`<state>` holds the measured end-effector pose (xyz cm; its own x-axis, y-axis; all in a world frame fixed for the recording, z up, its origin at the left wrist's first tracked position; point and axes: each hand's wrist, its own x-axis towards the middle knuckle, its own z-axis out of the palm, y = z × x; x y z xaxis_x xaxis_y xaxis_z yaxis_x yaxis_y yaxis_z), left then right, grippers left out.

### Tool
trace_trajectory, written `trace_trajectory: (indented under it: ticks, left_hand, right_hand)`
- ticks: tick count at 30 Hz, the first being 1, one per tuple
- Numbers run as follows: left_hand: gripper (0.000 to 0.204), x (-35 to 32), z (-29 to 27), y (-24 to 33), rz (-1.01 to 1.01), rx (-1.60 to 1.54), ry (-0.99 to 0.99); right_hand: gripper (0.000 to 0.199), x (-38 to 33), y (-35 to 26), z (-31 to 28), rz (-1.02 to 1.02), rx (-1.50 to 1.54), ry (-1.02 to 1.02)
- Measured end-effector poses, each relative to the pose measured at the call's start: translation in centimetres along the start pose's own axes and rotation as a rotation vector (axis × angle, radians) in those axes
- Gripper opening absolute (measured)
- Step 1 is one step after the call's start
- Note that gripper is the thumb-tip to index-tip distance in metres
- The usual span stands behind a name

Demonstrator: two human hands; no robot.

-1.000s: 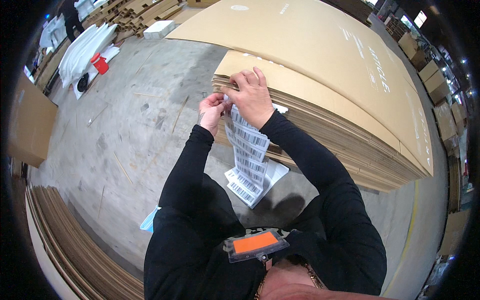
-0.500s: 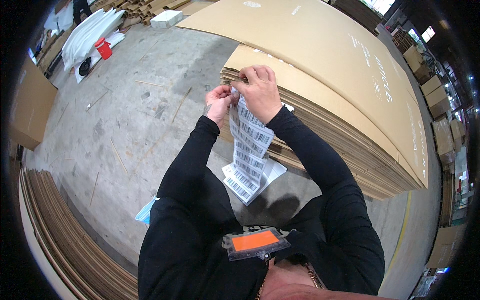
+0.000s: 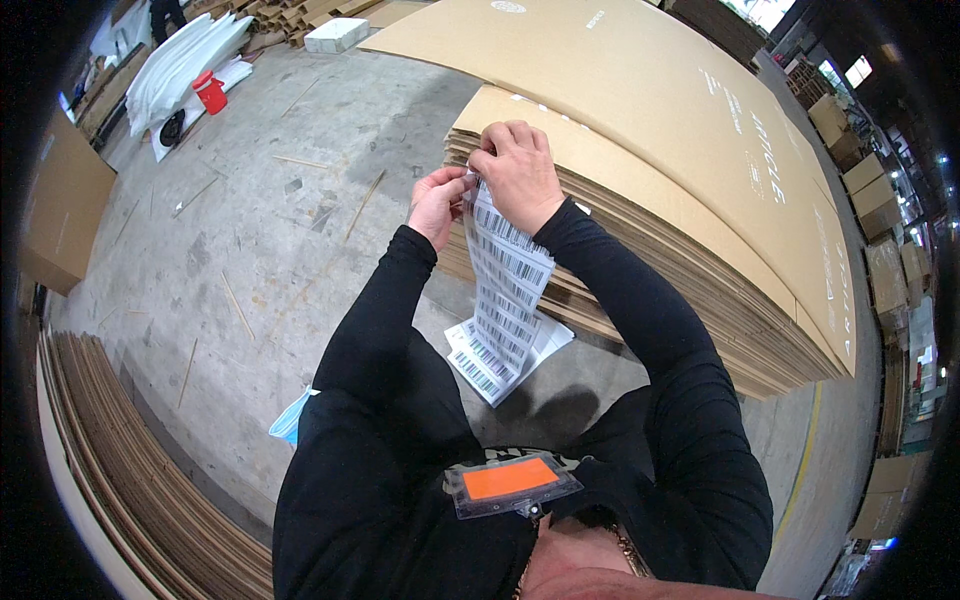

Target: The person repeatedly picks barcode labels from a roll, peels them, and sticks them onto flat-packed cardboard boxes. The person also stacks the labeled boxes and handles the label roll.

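Observation:
A long strip of white barcode labels [image 3: 508, 292] hangs from my hands at the near left corner of a stack of flat cardboard [image 3: 600, 215]. My left hand [image 3: 436, 208] pinches the strip's upper left edge between thumb and fingers. Beside it, my right hand [image 3: 522, 178] is closed at the strip's top, its curled fingers close to the cardboard edges; the exact grip of its fingertips is hidden. Lower down, the strip folds onto white sheets [image 3: 548, 345] below, between my legs and the stack.
Large printed cardboard [image 3: 640, 70] tops the stack. At lower left stands another row of cardboard sheets [image 3: 130, 460], with a brown box [image 3: 65, 205] beyond. A red jug [image 3: 209, 92] and white foam sheets [image 3: 180, 75] lie far left. Thin scraps litter the concrete floor [image 3: 300, 230].
The label strip has shifted slightly to the right. My right hand has moved a little nearer and its fingers are more bunched; my left hand stays at the strip's upper edge.

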<state>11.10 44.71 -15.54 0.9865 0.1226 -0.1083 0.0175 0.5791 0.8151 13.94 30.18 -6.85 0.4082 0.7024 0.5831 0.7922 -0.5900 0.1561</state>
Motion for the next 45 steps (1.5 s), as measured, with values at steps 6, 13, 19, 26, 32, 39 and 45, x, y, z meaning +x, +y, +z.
trace_trajectory:
  ticks: [6, 13, 19, 26, 32, 39, 45]
  left_hand:
    - [0.015, 0.1, 0.5, -0.2, 0.113, 0.197, 0.073]
    - [0.017, 0.3, 1.6, -0.9, 0.154, 0.313, 0.151]
    - [0.015, 0.5, 1.4, -0.9, 0.125, 0.319, 0.188]
    - [0.015, 0.5, 1.7, -1.1, 0.126, 0.284, 0.176]
    - [0.016, 0.8, 1.4, -1.5, 0.17, 0.251, 0.186]
    - [0.015, 0.9, 1.4, -1.5, 0.204, 0.191, 0.188]
    - [0.015, 0.7, 1.4, -1.3, 0.19, 0.24, 0.175]
  right_hand:
    - [0.013, -0.5, 0.9, 0.5, -0.015, 0.016, 0.115]
    - [0.012, -0.3, 0.6, 0.5, -0.037, 0.015, 0.078]
    - [0.012, -0.1, 0.3, 0.3, -0.078, -0.033, 0.053]
    - [0.019, -0.4, 1.1, 0.0, -0.138, -0.034, 0.028]
    - [0.012, -0.4, 0.4, 0.8, -0.126, -0.097, 0.068]
    - [0.011, -0.1, 0.0, 0.8, -0.093, -0.152, -0.005]
    - [0.012, -0.1, 0.1, 1.1, -0.117, -0.169, 0.03]
